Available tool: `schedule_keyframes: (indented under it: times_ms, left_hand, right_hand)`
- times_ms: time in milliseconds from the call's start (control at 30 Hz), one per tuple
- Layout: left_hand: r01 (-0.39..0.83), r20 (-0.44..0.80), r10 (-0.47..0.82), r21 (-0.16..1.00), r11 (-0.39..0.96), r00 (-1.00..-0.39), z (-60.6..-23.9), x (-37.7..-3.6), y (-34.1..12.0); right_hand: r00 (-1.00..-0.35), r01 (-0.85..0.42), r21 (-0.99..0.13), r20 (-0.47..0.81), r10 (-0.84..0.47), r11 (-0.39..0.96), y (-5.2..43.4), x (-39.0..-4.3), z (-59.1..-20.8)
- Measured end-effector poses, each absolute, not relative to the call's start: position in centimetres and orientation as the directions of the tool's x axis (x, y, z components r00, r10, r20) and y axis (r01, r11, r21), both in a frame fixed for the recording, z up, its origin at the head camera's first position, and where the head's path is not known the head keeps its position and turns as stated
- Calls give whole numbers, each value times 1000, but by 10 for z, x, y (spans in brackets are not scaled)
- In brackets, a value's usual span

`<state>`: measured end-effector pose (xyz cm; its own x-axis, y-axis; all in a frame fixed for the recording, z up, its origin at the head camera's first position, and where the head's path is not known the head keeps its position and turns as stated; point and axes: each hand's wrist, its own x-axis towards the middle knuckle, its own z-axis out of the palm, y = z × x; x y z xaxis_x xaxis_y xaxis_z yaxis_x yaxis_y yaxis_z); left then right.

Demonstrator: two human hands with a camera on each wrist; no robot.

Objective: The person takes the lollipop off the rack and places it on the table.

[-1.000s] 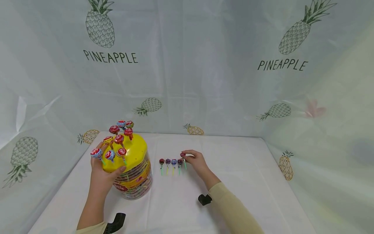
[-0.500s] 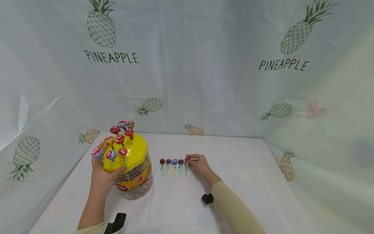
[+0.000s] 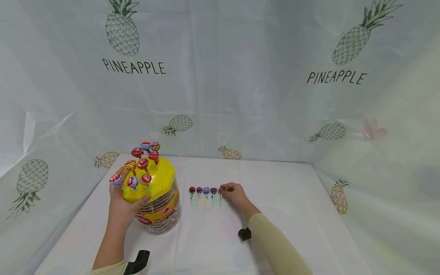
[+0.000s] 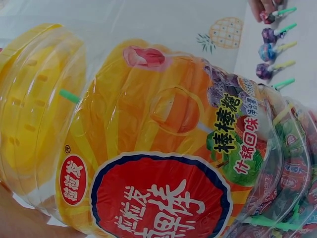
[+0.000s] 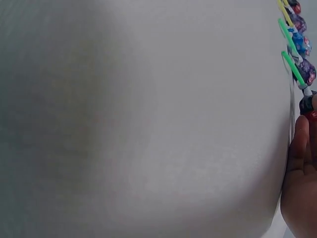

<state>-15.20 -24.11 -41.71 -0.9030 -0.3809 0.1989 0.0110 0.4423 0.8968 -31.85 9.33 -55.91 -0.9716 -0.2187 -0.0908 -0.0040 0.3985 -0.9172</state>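
On the left of the head view stands a clear jar (image 3: 159, 214) with a yellow lid (image 3: 163, 173), several wrapped lollipops (image 3: 143, 164) sticking up from its top. My left hand (image 3: 118, 208) grips the jar at the lid, thumb on the near side and fingers round the far left. My right hand (image 3: 237, 194) pinches the wrapped head of a dark red lollipop (image 3: 220, 199) at the right end of a row. Its green stick points toward me. Both the hand (image 5: 299, 183) and that lollipop (image 5: 306, 105) show at the right wrist view's edge.
Left of the pinched lollipop, several others (image 3: 206, 191) lie side by side, sticks toward me. A white cloth covers the table (image 3: 275, 214). Behind hangs a pineapple-print sheet (image 3: 240, 95). The jar's printed label (image 4: 163, 198) fills much of the left wrist view.
My right hand has lowered the lollipop and shifted it slightly right, from overlapping its neighbour to the row's right end. My left hand keeps its grip on the jar.
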Motion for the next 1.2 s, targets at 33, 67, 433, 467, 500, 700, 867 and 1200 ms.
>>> schedule_keyframes:
  times_ms: [33,67,433,467,500,700,867,1200]
  left_hand:
    - [12,200,-379,896,444,-903,-417,-152,-241]
    - [13,201,-377,895,446,-904,-417,-152,-241]
    - [17,202,-378,899,438,-903,-418,-154,-241]
    - [20,204,-379,899,438,-903,-418,-154,-241]
    - [22,207,-380,899,438,-902,-418,-154,-241]
    - [23,212,-398,903,428,-893,-418,-152,-238]
    - [33,218,-427,916,399,-877,-418,-151,-231]
    - [17,194,-498,941,337,-845,-416,-147,-217]
  right_hand:
    - [-971,-7,-915,-90,-220,404,94,-319,-560]
    - [-971,-8,-912,-91,-221,411,94,-319,-560]
    - [-974,-2,-889,-102,-203,458,91,-321,-561]
    - [-974,-8,-887,-97,-203,461,91,-321,-561]
    - [-975,-7,-886,-96,-198,463,90,-321,-561]
    - [-976,-5,-882,-98,-194,471,88,-322,-560]
    - [-975,-29,-877,-81,-208,480,91,-322,-560]
    - [-971,-38,-887,-76,-226,461,95,-319,-542]
